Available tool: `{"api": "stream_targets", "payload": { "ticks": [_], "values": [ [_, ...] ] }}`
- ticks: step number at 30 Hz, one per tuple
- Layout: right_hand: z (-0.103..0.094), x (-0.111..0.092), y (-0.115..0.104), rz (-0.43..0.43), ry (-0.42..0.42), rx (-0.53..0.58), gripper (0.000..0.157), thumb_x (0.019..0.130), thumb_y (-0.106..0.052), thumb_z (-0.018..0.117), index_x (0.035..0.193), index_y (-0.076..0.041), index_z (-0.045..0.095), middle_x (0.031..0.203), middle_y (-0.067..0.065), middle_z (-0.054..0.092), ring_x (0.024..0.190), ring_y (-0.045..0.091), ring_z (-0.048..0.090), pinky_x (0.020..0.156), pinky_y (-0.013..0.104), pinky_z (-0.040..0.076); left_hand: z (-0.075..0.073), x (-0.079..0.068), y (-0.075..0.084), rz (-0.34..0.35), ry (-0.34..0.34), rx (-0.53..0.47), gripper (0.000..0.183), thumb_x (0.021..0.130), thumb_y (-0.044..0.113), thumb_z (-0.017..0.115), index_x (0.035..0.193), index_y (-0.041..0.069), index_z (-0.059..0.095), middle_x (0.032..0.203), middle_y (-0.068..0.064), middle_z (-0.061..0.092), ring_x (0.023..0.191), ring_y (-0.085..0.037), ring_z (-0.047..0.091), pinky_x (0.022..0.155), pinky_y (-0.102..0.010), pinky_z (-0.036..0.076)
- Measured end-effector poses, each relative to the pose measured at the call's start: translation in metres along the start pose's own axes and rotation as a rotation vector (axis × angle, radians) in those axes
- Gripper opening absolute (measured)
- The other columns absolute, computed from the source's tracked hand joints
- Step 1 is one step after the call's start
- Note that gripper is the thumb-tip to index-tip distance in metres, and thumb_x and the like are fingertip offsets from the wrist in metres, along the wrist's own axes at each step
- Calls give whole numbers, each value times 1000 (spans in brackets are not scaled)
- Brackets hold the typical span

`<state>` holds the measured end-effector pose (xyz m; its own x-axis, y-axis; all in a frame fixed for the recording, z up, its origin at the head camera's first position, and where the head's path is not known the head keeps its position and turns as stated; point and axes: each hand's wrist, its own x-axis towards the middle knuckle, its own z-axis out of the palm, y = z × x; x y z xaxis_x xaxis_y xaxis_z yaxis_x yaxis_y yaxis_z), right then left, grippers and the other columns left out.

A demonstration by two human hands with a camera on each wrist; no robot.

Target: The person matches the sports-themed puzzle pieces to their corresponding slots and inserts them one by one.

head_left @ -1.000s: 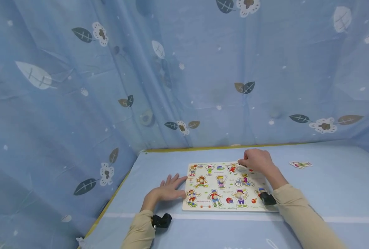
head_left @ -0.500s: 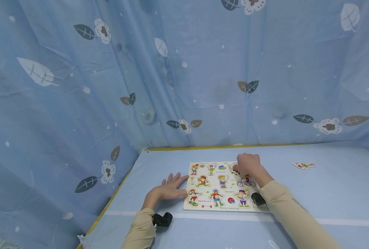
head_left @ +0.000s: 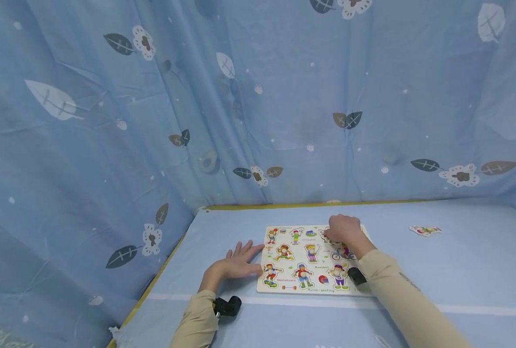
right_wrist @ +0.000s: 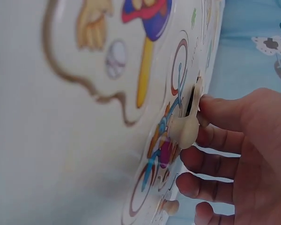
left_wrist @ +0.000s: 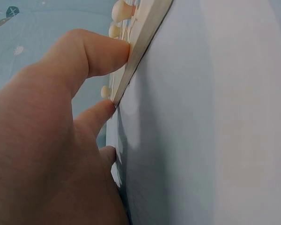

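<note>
A white knobbed puzzle board with colourful sports figures lies flat on the table. My left hand rests at its left side with fingers spread. In the left wrist view the thumb and a fingertip touch the board's edge. Over the upper right of the board, my right hand pinches a puzzle piece between thumb and index finger. The right wrist view shows this piece nearly edge-on, close over the board beside the cyclist piece's round wooden knob; its picture is mostly hidden.
A loose figure-shaped puzzle piece lies on the blue tablecloth to the right. A blue patterned curtain hangs behind and to the left of the table. Black cameras sit at both wrists.
My right hand has moved left and slightly nearer along the board's upper right, bringing the pinched piece over the ball-player figure. My left hand stays at the board's left edge.
</note>
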<state>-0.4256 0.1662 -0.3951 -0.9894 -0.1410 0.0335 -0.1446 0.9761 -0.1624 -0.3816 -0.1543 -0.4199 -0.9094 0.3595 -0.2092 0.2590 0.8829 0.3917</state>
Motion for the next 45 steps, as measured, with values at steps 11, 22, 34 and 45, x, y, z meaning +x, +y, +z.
{"api": "stream_targets", "payload": {
  "ticks": [11, 22, 34, 45],
  "values": [
    [2, 5, -6, 22, -35, -32, 30, 98, -32, 57, 96, -4, 69, 79, 10, 62, 70, 25, 54, 80, 55, 50, 0, -1, -5, 1, 3, 2, 88, 75, 50, 56, 156, 27, 31, 166, -11, 12, 152, -40, -1, 119, -62, 5],
    [10, -1, -4, -32, -53, -89, 32, 102, -30, 50, 80, -11, 64, 62, 4, 48, 59, 20, 48, 67, 43, 43, 5, -3, -7, 7, 4, -11, 87, 76, 52, 57, 155, 27, 32, 165, -14, 14, 152, -40, 1, 119, -63, 5],
    [-6, -1, -5, -11, -142, -111, 30, 101, -23, 48, 84, -8, 67, 67, 5, 50, 60, 18, 41, 64, 38, 39, 0, -1, -1, 3, -4, -6, 85, 79, 52, 55, 156, 29, 30, 166, -12, 11, 152, -39, -2, 119, -62, 5],
    [0, -2, 0, -49, -108, 12, 29, 102, -18, 45, 89, -2, 66, 73, 10, 54, 62, 21, 44, 61, 35, 40, -1, 0, 3, -18, -3, -7, 85, 78, 50, 58, 155, 28, 32, 166, -12, 12, 152, -39, -2, 119, -62, 4]
  ]
}}
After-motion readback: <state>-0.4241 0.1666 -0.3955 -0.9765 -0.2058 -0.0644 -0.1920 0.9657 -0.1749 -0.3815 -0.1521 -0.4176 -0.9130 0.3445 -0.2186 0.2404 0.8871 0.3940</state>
